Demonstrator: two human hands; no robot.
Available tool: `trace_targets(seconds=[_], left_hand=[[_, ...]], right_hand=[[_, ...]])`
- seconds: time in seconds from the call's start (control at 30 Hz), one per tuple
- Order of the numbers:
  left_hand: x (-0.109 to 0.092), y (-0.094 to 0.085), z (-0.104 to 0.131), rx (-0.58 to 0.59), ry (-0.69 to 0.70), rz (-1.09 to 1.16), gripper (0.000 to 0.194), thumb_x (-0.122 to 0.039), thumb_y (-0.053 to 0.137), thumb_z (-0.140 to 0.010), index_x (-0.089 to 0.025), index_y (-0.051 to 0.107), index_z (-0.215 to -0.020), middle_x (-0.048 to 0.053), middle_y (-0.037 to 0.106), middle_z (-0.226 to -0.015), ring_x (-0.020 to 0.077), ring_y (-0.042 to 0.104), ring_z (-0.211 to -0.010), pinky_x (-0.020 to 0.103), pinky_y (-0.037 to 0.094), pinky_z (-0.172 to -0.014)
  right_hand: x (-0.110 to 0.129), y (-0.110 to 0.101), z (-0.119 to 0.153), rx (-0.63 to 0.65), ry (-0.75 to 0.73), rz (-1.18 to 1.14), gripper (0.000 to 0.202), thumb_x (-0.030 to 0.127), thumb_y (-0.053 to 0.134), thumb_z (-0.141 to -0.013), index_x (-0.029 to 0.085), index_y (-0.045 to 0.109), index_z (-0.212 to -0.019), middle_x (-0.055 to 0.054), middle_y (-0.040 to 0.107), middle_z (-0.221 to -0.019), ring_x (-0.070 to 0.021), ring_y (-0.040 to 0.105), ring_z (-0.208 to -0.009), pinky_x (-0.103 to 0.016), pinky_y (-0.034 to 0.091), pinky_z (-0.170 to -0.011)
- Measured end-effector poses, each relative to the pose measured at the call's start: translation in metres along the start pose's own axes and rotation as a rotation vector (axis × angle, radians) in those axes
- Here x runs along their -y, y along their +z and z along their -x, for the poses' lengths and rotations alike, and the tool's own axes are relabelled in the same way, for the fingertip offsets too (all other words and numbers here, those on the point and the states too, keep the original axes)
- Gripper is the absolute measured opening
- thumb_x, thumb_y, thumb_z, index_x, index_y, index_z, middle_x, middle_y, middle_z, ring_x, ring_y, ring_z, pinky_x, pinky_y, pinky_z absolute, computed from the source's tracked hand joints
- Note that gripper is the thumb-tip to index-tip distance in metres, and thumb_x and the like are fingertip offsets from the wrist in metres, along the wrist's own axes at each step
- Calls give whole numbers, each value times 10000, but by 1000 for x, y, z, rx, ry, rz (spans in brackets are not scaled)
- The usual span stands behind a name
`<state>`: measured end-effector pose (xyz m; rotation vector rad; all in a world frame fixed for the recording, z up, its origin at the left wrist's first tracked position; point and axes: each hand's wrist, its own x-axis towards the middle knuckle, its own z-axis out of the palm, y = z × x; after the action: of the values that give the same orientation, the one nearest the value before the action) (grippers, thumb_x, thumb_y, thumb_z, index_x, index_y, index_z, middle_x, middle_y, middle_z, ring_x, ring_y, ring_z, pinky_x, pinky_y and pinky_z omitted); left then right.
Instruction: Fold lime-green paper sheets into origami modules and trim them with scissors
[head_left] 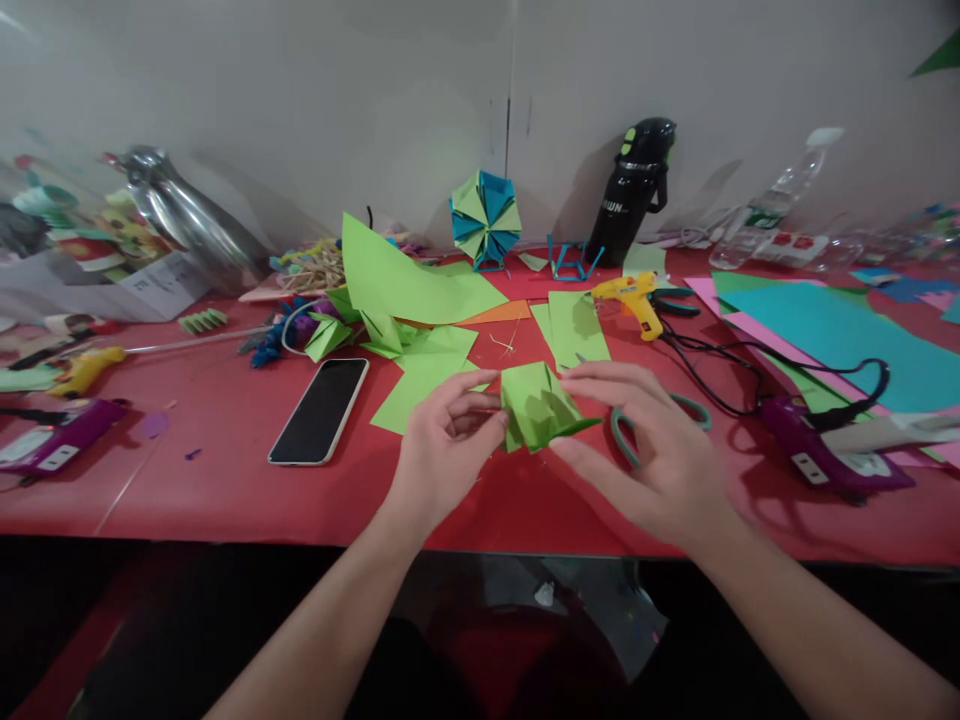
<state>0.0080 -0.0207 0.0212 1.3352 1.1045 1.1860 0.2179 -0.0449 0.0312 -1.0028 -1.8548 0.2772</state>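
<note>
Head view: the folded green paper (534, 405) is held up over the red surface (225, 505), near the middle of its front edge. The left hand (442, 440) has its thumb and fingers pinched together on the paper's left side. The right hand (652, 455) has its thumb and fingers parted around the right side, tips at the paper's edge; I cannot tell whether they press on it.

Scissors (697, 412) lie partly hidden behind the right hand. A phone (320, 412) lies left of the left hand, between the front and back edges. Beyond the hands are loose green sheets (574, 330), and to their right a yellow glue gun (634, 298). Toward the back edge stand a blue and pale-green paper ball (486, 218) and, farther right, a black bottle (631, 195). Near the right end, a purple socket block (840, 465) sits before stacked coloured sheets (847, 330).
</note>
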Motion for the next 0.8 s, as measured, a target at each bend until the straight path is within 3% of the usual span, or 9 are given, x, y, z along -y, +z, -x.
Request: trace_targets(seconds=[0.1,0.2,0.43,0.6,0.8], left_hand=[[-3,0,-2,3,-51,73,531,-186,736,-827,-193,600,-1341,28,721,-936,121,690,-668,263,626,-644],[-5,1,-1,20,-110,149,626,-190,722,-834,-238,544,-1432,24,674,-998,120,687,-707,273,645,-643],[-5,-1,1,98,-208,224,323,-249,781,-823,-187,689,-1126,23,660,-992,135,717,-774,328,664,-755],[-8,-4,1,127,-275,253,253,-301,796,-837,-159,727,-1035,31,725,-800,145,735,-720,299,650,-742],[-9,-6,-1,178,-386,347,197,-289,798,-837,-159,761,-980,54,757,-773,153,742,-702,268,632,-689]], right_hand=[[-5,3,3,121,-93,100,429,259,743,-903,280,608,-1310,-110,656,-1305,-297,597,-1250,-540,470,-1088],[-12,7,5,166,-149,194,544,221,706,-924,286,516,-1430,-118,628,-1369,-307,562,-1303,-573,439,-1121],[-15,9,5,56,-295,272,466,87,708,-886,246,626,-1317,-137,647,-1340,-320,530,-1344,-556,477,-1103],[-15,8,3,51,-244,155,392,79,636,-941,249,663,-1294,-105,719,-1236,-258,651,-1175,-514,538,-1031],[-11,4,3,53,-94,25,278,134,582,-985,256,735,-1182,-75,763,-1118,-212,719,-1027,-423,586,-935]])
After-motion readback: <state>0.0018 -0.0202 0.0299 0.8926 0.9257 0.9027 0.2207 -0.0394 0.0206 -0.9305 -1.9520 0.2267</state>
